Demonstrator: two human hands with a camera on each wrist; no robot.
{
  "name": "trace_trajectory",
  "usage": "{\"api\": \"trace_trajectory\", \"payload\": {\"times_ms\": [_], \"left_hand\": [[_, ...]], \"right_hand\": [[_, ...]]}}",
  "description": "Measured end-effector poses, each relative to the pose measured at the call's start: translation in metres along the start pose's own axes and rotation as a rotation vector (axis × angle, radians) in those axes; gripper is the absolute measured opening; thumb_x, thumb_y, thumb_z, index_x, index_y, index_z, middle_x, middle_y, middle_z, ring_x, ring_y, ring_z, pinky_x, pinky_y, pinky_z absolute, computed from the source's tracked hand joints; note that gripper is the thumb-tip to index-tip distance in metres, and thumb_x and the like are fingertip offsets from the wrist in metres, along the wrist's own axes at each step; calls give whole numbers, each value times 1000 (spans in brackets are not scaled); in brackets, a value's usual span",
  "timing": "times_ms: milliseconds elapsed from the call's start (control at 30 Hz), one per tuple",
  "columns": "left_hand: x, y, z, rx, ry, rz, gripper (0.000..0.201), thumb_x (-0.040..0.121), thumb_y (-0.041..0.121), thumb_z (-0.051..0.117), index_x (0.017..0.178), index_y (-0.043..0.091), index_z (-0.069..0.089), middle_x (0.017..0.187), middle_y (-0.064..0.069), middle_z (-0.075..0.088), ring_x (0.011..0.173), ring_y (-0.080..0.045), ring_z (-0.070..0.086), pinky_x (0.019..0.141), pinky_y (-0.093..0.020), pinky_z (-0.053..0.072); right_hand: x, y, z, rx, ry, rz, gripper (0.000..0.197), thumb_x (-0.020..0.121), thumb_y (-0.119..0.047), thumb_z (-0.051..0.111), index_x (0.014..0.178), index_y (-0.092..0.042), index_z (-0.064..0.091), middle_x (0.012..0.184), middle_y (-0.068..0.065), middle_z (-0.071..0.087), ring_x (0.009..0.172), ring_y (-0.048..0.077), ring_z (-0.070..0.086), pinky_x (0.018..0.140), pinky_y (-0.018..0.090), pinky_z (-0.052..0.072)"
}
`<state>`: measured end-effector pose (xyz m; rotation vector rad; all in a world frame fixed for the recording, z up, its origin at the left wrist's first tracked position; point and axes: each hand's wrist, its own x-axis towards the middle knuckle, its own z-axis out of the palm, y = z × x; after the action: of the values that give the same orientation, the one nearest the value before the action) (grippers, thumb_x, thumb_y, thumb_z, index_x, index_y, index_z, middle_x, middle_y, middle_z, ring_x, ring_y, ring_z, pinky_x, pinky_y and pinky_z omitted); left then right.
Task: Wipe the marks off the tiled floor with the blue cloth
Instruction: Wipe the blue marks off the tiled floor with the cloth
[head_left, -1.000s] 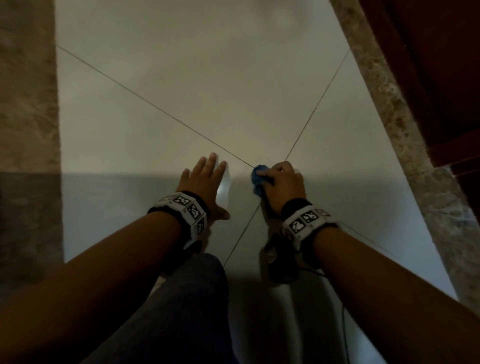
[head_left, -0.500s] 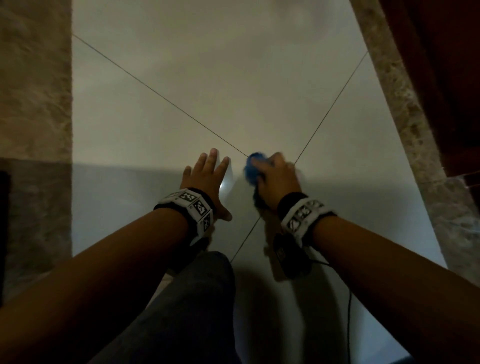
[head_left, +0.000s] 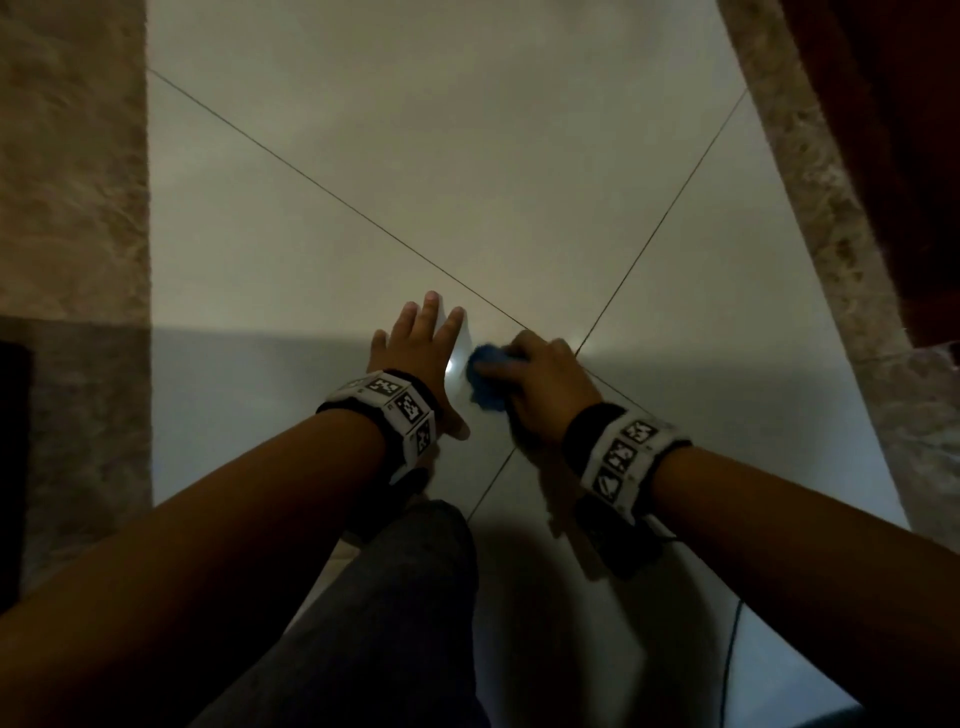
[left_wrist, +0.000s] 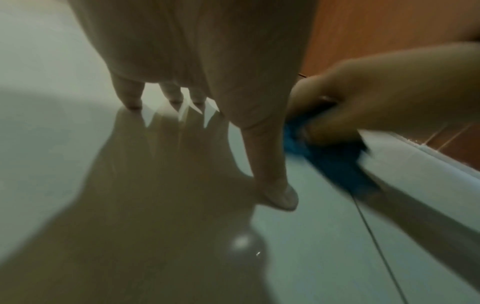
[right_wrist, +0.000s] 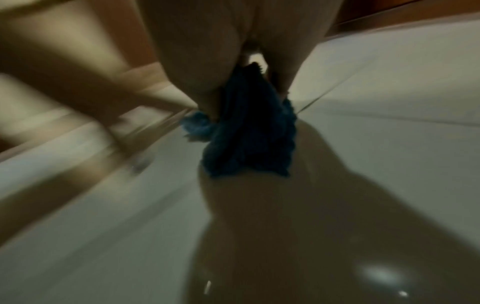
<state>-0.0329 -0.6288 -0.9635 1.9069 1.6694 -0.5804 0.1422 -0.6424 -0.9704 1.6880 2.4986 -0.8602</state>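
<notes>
The right hand (head_left: 545, 387) curls its fingers around the bunched blue cloth (head_left: 485, 382), pressing it onto the tiled floor (head_left: 415, 156) just near the point where the grout lines (head_left: 322, 182) cross. The left hand (head_left: 421, 353) lies flat just left of the cloth, fingers straight and spread, thumb out toward it. Far of both hands the pale tiles run open. A mottled stone border (head_left: 67, 182) edges the floor on the left, another on the right beside dark red wood (head_left: 883, 156). A trouser leg (head_left: 384, 613) lies near, between the arms.
</notes>
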Motion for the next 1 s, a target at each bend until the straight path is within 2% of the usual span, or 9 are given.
{"api": "trace_trajectory", "payload": {"times_ms": [67,267,367,500,567,667,800,900,1000], "left_hand": [[-1,0,0,-4,-3,3,144,56,59,84,150,26,-20,158,-4,-26,147,-28,-13,117,-51,8],[-4,1,-4,-25,-5,5,145,54,57,86,151,26,-18,159,-3,-23,148,-28,-11,118,-51,9],[-3,3,-7,-32,-12,-8,148,52,56,87,151,26,-18,158,-4,-24,148,-29,-11,117,-53,10],[0,5,-8,-22,-23,-17,149,51,56,88,151,25,-19,158,-5,-25,147,-30,-12,116,-55,11],[-1,5,-7,-14,-20,-16,149,51,57,87,151,25,-19,158,-5,-25,147,-30,-12,116,-55,12],[-1,5,-7,0,-22,-23,150,50,57,88,151,25,-19,158,-5,-24,148,-30,-11,117,-54,14],[1,8,-9,23,-41,-41,150,51,56,88,150,25,-20,158,-6,-24,147,-31,-11,116,-55,15],[2,9,-9,11,-44,-48,150,51,54,88,150,25,-20,158,-7,-25,147,-32,-11,115,-56,13],[1,9,-10,12,-50,-47,150,51,55,88,150,25,-21,158,-6,-26,147,-32,-12,116,-56,13]], "right_hand": [[-5,15,-8,-63,-18,-91,42,88,-25,60,128,-38,52,124,5,45,113,30,41,97,36,40],[18,83,-48,-5,257,432,39,89,-14,48,125,-28,58,124,17,50,109,35,49,91,38,40],[7,64,-29,85,274,357,41,88,-3,52,123,-22,60,113,17,49,108,38,48,96,36,40],[-17,34,-14,8,50,60,40,90,-17,55,126,-32,55,119,9,49,109,31,45,96,36,39],[-21,46,-24,-47,38,-24,38,90,-19,57,126,-32,56,120,8,51,107,30,47,92,33,40],[-23,88,-44,53,266,250,36,90,-9,55,123,-22,61,115,15,52,102,30,52,89,23,37],[-25,109,-55,43,325,600,41,93,-8,48,132,-17,52,121,21,44,108,38,47,92,32,37],[-19,79,-44,82,262,564,47,91,-6,46,136,-20,45,125,19,39,111,38,42,96,34,35],[-23,44,-26,24,111,354,54,89,-8,49,139,-26,40,128,14,37,114,35,36,97,35,32]]}}
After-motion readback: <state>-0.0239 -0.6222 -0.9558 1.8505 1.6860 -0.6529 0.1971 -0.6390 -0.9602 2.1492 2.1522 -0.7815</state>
